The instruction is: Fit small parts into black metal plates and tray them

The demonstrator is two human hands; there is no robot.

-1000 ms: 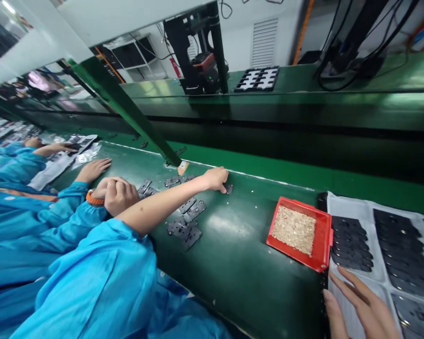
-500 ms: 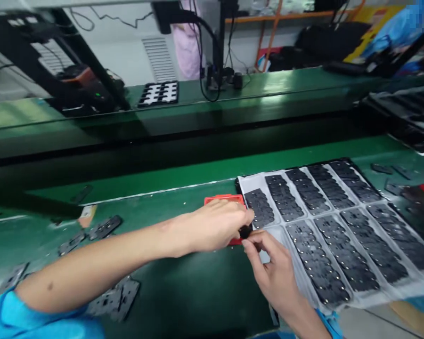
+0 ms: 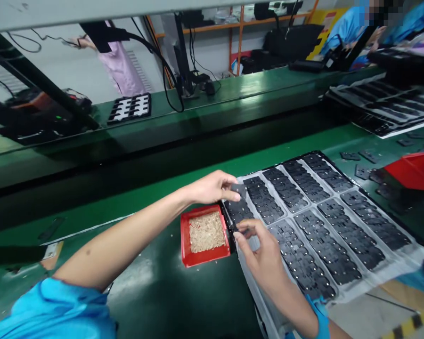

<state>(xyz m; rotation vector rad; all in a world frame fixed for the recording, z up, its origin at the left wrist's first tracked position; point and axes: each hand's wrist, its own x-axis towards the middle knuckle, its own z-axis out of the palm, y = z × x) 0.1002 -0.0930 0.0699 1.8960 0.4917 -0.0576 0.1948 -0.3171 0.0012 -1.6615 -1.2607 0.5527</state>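
Note:
My left hand (image 3: 215, 187) is closed on a flat black plate (image 3: 239, 192), pinched between thumb and fingers over the upper left corner of a lined tray (image 3: 313, 208). My right hand (image 3: 259, 245) is just below, its thumb and fingertips pressed together at the tray's left edge. Something dark shows at those fingertips, but its shape is mostly hidden. The tray's compartments hold overlapping rows of similar black plates (image 3: 307, 256). Left of my right hand, a red bin (image 3: 203, 258) contains many tiny gold-coloured pieces (image 3: 207, 230).
Another red bin (image 3: 413, 172) lies to the right among loose black plates (image 3: 369, 156). A stack of lined trays (image 3: 388, 106) stands further back. Across the dark channel is a black-and-white tray (image 3: 130, 107). Other people in blue (image 3: 342, 33) and pink (image 3: 122, 68) are beyond the bench.
My left hand has lifted away from the red bin to the tray's corner, uncovering the gold-coloured pieces. Its black plate now shows clearly. The camera view has shifted.

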